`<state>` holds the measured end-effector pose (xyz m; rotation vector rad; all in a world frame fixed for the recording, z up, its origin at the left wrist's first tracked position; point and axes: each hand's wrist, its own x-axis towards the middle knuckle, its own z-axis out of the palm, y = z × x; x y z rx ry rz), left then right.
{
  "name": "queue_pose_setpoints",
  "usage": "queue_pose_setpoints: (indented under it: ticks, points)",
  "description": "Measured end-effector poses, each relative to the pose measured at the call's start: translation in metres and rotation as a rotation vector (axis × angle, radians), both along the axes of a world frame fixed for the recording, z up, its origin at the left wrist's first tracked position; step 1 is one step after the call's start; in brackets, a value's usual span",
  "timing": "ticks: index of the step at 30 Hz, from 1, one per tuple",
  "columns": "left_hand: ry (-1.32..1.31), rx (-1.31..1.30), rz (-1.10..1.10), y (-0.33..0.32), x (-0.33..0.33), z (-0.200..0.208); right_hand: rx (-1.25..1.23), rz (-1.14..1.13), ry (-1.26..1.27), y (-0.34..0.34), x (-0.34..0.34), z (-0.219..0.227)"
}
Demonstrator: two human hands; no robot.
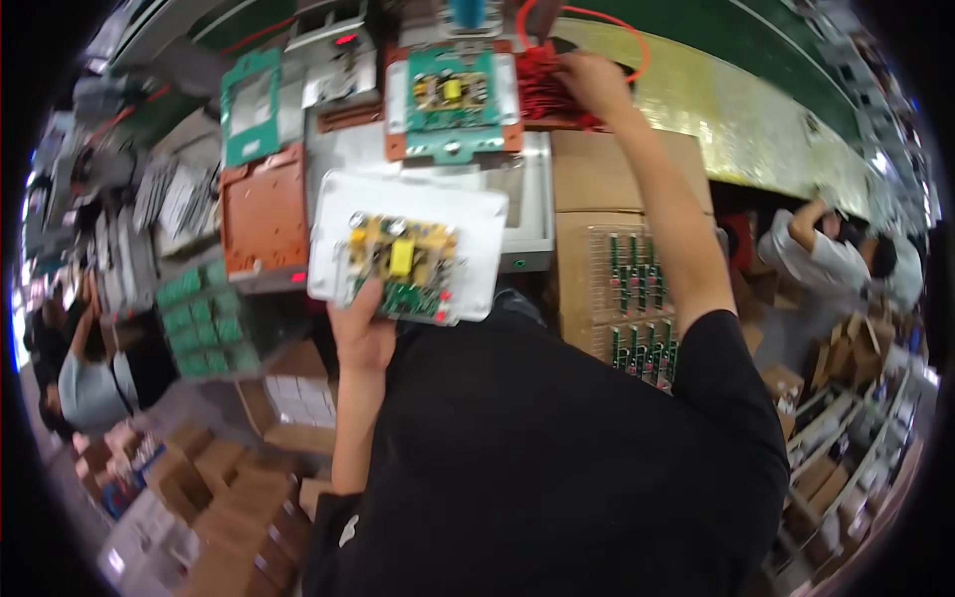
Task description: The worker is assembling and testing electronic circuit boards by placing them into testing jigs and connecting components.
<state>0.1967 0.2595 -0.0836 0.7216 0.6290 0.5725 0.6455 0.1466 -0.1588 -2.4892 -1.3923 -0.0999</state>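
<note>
My left hand (365,333) grips the near edge of a white plastic panel (482,224), thumb on top. A circuit board (423,242) with a yellow transformer (401,258) lies on that panel, its near side green. My right hand (595,85) is stretched out to the far right, fingers bent down onto a bundle of red wires (538,82); its fingertips are partly hidden among them. Beyond the held panel, another circuit board (450,92) sits on a white panel in a green and orange-brown fixture (455,146).
An empty orange-brown tray (264,214) and a green frame (251,107) stand at the left. Right of the bench, small green boards (637,274) lie in clear trays on cardboard. An orange hose (642,45) loops behind the wires. Other people (826,244) work farther off.
</note>
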Motion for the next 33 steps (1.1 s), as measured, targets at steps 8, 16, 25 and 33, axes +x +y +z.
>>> queue_pose_setpoints:
  ticks: [8,16,25,33]
  points:
    - [-0.046,0.069,-0.078,-0.006,0.035,0.004,0.4,0.003,0.195,-0.012,0.014,0.009]
    - [-0.021,0.087,-0.09,0.018,0.034,0.006,0.886,-0.288,0.499,-0.021,-0.003,0.052]
    - [0.002,0.434,0.028,0.021,0.038,0.025,0.516,-0.003,0.897,-0.04,-0.185,0.131]
    - [-0.017,0.649,0.048,0.012,0.049,0.049,0.552,0.018,0.806,-0.035,-0.214,0.165]
